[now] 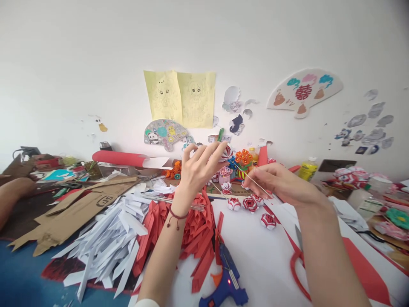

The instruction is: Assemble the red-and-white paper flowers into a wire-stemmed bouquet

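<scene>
My left hand (pixel 200 168), raised over the table, has its fingers closed on a red-and-white paper flower (pixel 227 152). A thin pale stem (pixel 255 181) slants down from that flower to the right. My right hand (pixel 276 181) pinches the stem with thumb and fingers; its exact fingertip contact is partly hidden. Below the hands lie several finished red-and-white flowers (pixel 250 204). A blue glue gun (pixel 225 281) with a lit red light rests nearer to me. Red-handled scissors (pixel 297 264) lie partly under my right forearm.
Folded white paper strips (pixel 111 234) and red paper strips (pixel 198 234) are heaped at left and centre. Flat cardboard (pixel 86 204) lies farther left, near another person's arm (pixel 12 196). A red paper roll (pixel 118 158), orange flowers (pixel 243 157) and a yellow bottle (pixel 307 169) stand along the wall.
</scene>
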Demonstrator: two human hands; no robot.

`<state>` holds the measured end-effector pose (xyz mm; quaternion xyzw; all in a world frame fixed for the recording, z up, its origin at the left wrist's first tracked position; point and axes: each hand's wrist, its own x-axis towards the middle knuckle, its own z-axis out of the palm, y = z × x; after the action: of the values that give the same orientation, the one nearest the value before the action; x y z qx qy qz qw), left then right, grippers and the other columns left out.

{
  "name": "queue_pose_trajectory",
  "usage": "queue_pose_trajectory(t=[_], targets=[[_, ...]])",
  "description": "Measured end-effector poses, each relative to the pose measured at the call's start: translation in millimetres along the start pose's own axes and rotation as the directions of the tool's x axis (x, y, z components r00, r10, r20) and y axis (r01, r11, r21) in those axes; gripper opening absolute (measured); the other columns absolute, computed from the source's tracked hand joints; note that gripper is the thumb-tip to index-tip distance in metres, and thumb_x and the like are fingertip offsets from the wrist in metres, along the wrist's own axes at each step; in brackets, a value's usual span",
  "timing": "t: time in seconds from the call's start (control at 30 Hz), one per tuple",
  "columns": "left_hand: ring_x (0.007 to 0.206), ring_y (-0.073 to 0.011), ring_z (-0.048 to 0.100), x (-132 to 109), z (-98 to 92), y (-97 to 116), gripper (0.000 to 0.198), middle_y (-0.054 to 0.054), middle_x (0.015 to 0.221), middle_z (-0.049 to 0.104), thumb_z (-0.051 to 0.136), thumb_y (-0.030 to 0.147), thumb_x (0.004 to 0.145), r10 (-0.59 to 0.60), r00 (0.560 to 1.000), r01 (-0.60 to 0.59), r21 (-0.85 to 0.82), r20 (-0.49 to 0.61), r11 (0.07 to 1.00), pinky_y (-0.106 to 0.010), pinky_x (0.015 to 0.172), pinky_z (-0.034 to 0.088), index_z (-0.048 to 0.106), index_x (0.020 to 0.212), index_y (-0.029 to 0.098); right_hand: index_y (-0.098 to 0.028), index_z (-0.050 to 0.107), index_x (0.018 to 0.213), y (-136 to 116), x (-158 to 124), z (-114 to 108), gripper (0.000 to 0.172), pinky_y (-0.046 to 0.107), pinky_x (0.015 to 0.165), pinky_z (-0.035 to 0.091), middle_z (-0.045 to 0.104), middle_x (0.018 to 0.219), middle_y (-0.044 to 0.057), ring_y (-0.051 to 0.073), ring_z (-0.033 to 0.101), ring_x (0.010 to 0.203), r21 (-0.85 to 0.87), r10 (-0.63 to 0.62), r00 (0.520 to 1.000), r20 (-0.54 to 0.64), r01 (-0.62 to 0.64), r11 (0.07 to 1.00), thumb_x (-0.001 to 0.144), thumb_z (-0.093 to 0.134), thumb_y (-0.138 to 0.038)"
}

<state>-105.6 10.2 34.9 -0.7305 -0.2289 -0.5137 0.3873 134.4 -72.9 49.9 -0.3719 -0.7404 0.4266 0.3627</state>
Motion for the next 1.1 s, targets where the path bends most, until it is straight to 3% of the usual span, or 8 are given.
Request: queue_pose_trajectory(t=[0.1,0.27,0.4,0.5,0.7,0.87,1.1], targets=[[0.093,-0.0197,0.071,-2,4.0,-2,0.046,-0.005,0.122,0.073,0.060,0.044,0.097,0.013,0.998,-0.011,0.039,-0.060,0.999,-0.037,0.095,0.035,0.053,0.139,0.029,-0.014,0.074,0.088,0,2,-1,0.039,0.021,0.051,0.033,0.050,0.060,0.000,0.007,0.044,0.055,-0.064,-0.017,0.999,0.037,0.020,0.998,0.091,0.061,-0.051],[0.100,-0.0201,0.071,-3,10.4,-3,0.043,-0.007,0.127,0.070,0.061,0.041,0.097,-0.050,0.996,0.051,0.013,-0.071,0.999,-0.037,0.099,0.038,0.055,0.137,0.028,-0.016,0.075,0.083,-1,4,1,0.025,0.019,0.048,0.033,0.061,0.070,0.001,0.005,0.044,0.055,-0.046,0.005,1.000,0.007,-0.005,0.999,0.083,0.074,-0.041],[0.117,-0.0221,0.065,1,11.7,0,0.043,-0.010,0.129,0.068,0.064,0.037,0.095,-0.117,0.991,0.109,-0.119,-0.062,0.987,-0.036,0.101,0.041,0.055,0.134,0.023,-0.014,0.073,0.080,-2,5,3,0.028,0.017,0.040,0.029,0.052,0.055,-0.001,0.005,0.042,0.047,0.007,0.045,0.996,-0.077,-0.045,0.999,0.080,0.075,-0.042],[0.119,-0.0220,0.061,5,10.1,5,0.044,-0.011,0.136,0.062,0.062,0.034,0.095,-0.200,0.980,0.197,-0.266,0.015,0.944,-0.036,0.102,0.044,0.051,0.137,0.023,-0.014,0.073,0.080,-4,4,5,0.030,0.017,0.039,0.030,0.051,0.052,-0.002,0.005,0.042,0.044,0.013,0.047,0.989,-0.143,-0.045,0.999,0.077,0.078,-0.043],[0.115,-0.0213,0.062,7,13.8,11,0.048,-0.012,0.143,0.054,0.057,0.038,0.097,-0.309,0.944,0.316,-0.590,0.117,0.743,-0.035,0.100,0.048,0.045,0.141,0.023,-0.014,0.075,0.085,-8,4,10,0.037,0.017,0.039,0.032,0.055,0.053,0.001,0.008,0.049,0.046,-0.068,0.081,0.965,-0.248,-0.101,0.993,0.073,0.080,-0.048],[0.116,-0.0215,0.062,3,22.8,4,0.048,-0.011,0.146,0.052,0.056,0.045,0.098,-0.458,0.873,0.422,-0.728,0.167,0.540,-0.033,0.095,0.052,0.046,0.142,0.028,-0.016,0.076,0.083,-6,8,13,0.031,0.021,0.043,0.036,0.056,0.055,0.002,0.009,0.049,0.048,-0.208,0.052,0.936,-0.347,-0.131,0.969,0.077,0.075,-0.046],[0.138,-0.0291,0.047,3,16.6,-3,0.049,-0.009,0.153,0.047,0.053,0.051,0.098,-0.386,0.865,0.437,-0.859,0.320,0.265,-0.039,0.110,0.045,0.052,0.140,0.026,-0.023,0.075,0.076,-6,5,23,0.028,0.024,0.048,0.039,0.063,0.062,0.000,0.011,0.052,0.054,-0.449,-0.048,0.939,-0.340,-0.117,0.886,0.083,0.066,-0.049]])
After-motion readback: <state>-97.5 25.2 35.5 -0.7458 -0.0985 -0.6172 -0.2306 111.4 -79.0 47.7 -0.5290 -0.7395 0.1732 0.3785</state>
